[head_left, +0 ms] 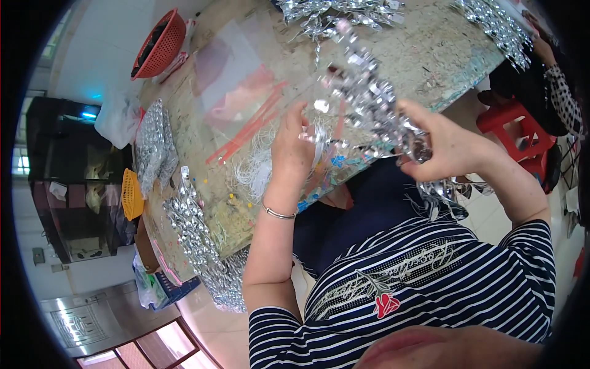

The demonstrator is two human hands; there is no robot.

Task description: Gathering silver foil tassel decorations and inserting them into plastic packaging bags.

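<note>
My right hand (439, 138) is closed round a bundle of shiny silver tinsel strands (375, 92). The strands fan out over the table toward its far side, partly smeared by motion, and some hang below the fist near my lap. My left hand (291, 150), with a bangle at the wrist, is raised over the near part of the table. Its fingers are loosely bent and apart, close to a few silver strand ends; whether they touch is unclear. Beside and beneath it lies a tangle of thin white strings (252, 169).
More silver strands lie at the table's far edge (338, 15), far right (498, 31) and left edge (190, 218). Clear plastic sheets (224, 80) and red strips (249, 123) cover the worn table. A red basket (161, 46), red stool (516, 132) and another person's sleeve (564, 92) are nearby.
</note>
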